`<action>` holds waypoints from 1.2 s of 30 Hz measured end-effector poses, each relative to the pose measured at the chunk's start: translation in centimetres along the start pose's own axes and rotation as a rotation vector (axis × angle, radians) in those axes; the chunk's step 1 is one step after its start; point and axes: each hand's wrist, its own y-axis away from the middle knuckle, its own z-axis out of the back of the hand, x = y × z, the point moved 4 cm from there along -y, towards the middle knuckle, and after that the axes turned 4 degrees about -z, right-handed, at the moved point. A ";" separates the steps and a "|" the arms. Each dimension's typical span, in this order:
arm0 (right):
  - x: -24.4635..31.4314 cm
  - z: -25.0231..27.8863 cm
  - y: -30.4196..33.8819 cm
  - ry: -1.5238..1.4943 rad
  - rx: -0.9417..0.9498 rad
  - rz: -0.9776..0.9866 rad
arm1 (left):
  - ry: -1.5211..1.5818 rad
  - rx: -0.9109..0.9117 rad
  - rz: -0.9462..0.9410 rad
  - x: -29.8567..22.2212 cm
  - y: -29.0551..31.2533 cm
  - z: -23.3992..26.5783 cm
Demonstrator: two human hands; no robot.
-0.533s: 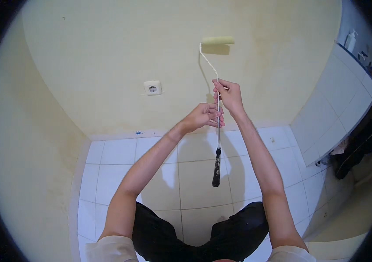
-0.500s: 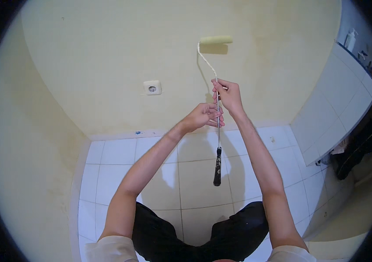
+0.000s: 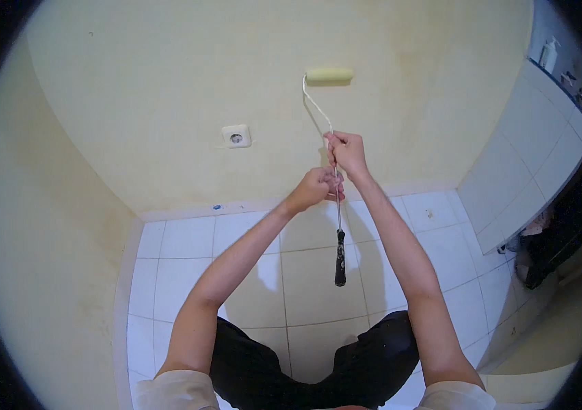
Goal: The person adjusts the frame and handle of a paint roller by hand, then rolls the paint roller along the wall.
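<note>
A paint roller with a pale yellow sleeve lies against or very near the wall, its shadow close beneath it. My right hand is closed around the upper part of its thin metal rod, just below the whitish bent frame. Lower on the same rod, my left hand has its fingers curled about the metal. The black handle, flecked with pale marks, hangs below both hands, over the floor tiles. Neither hand touches the handle.
A white wall socket sits left of the roller on the yellowish wall. White tiles cover the floor. On the right stands a tiled counter with a pump bottle on top. Dark cloth hangs beside it.
The roller has come slightly down and left along the wall, its shadow now tighter under the sleeve. Both hands have shifted with it, and the left fingers have closed more around the rod.
</note>
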 end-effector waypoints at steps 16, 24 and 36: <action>0.4 1.7 -0.5 0.044 0.004 -0.028 | -0.142 -0.184 -0.068 -0.5 -0.4 -3.0; -9.6 0.8 3.9 0.417 -0.141 0.045 | -0.284 -0.237 0.108 8.6 3.1 -3.3; 2.9 1.0 1.4 -0.074 -0.075 -0.030 | -0.013 -0.193 -0.118 -2.9 0.3 -3.9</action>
